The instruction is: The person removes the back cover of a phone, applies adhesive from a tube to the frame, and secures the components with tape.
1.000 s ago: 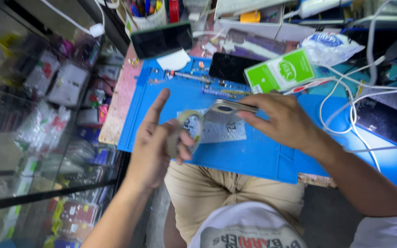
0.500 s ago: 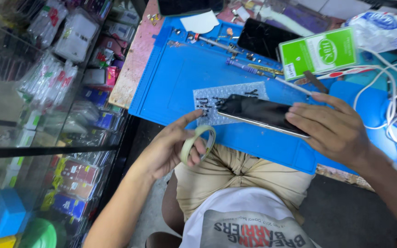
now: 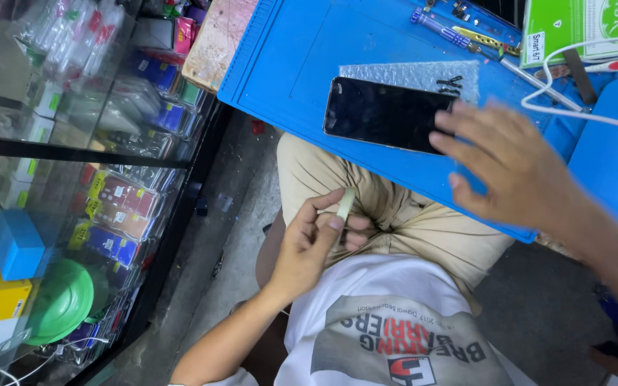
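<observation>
The left hand (image 3: pixel 309 246) hangs low over the person's lap, below the near edge of the bench, with its fingers (image 3: pixel 334 223) curled in and pinched on a small pale, cream-coloured roll of tape (image 3: pixel 345 204). The roll is seen nearly edge-on, so only a narrow strip shows between thumb and forefinger, tilted up toward the bench.

The right hand (image 3: pixel 509 168) is over the bench, palm down, fingers spread and loosely open, holding nothing. Its fingertips sit at, or just over, the right end of the black flat rectangular smartphone (image 3: pixel 384 114); the hand is blurred, so I cannot tell whether they truly touch the glass.

The smartphone lies screen-up on the blue rubber work mat (image 3: pixel 287 64), its long axis running left to right, slightly tilted, roughly along the mat's near edge. A textured grey sheet (image 3: pixel 402 71) lies partly under its far side. From the left hand, the phone is up and away, above the lap and well apart from the tape; from the right hand it is just to the left. The right hand is clearly the nearer of the two.

Further back on the mat lie small metal tools (image 3: pixel 466 32), a green-and-white box (image 3: pixel 581 28) and a white cable (image 3: pixel 581 114). To the left stands a glass display case of packaged goods (image 3: pixel 116 193).
</observation>
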